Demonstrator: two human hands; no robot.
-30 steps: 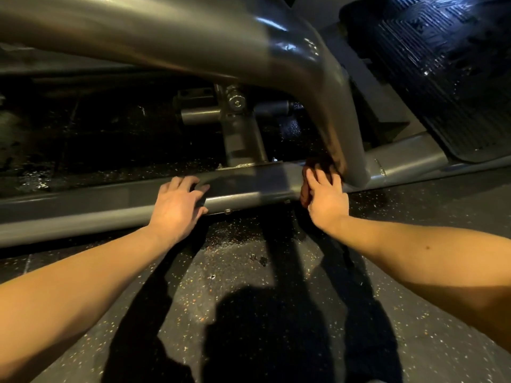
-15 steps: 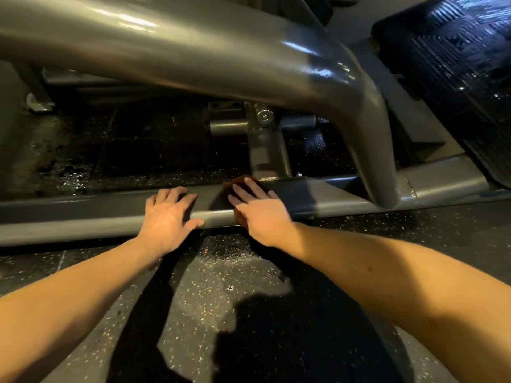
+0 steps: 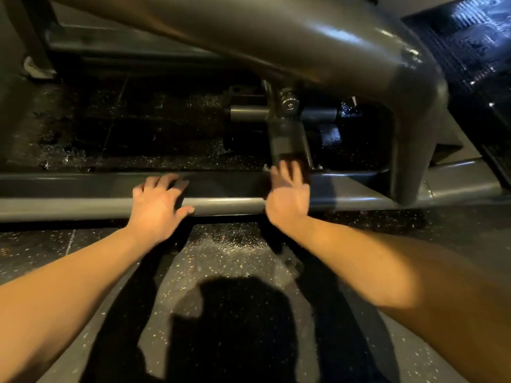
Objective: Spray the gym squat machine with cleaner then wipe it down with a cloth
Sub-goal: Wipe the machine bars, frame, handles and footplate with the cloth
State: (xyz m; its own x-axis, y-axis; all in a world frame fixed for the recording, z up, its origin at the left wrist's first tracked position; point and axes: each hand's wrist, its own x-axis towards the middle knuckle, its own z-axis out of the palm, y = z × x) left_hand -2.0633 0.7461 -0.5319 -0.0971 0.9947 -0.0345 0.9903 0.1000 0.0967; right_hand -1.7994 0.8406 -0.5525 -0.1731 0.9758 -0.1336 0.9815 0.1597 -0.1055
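Squat machine (image 3: 304, 45): grey painted steel, glossy, with highlights seen on the thick curved tube that crosses the top of the view and bends down at the right to meet the base rail (image 3: 221, 189). The rail is laid flat along the floor from left edge to right; its rounded front edge is lit, its top face shaded. A short upright post (image 3: 287, 139) is mounted on the rail's far edge, right of middle, and topped by a pivot bolt (image 3: 289, 102). A black ribbed foot plate (image 3: 470, 51) is seen in the top right corner. Cloth (image 3: 290, 158): dark, brownish, mostly hidden. Only a strip is shown past the fingertips, at the foot of the post on the rail's far edge, and it is too blurred for texture to be told. Right hand (image 3: 287, 194) is laid palm down across the rail's top face, fingers straight and slightly spread, with the cloth pressed under them; the hand is motion-blurred. Its forearm is extended from the lower right corner. Left hand (image 3: 157, 203) is set on the rail left of middle, apart from the cloth. Its fingers are bent with tips on the top face, the thumb is laid against the front edge, and nothing is held. Its forearm is brought in from the lower left corner. Speckled rubber floor (image 3: 221, 258) is seen in front of the rail, glistening between the hands, with a head shadow (image 3: 235, 313) cast on it.
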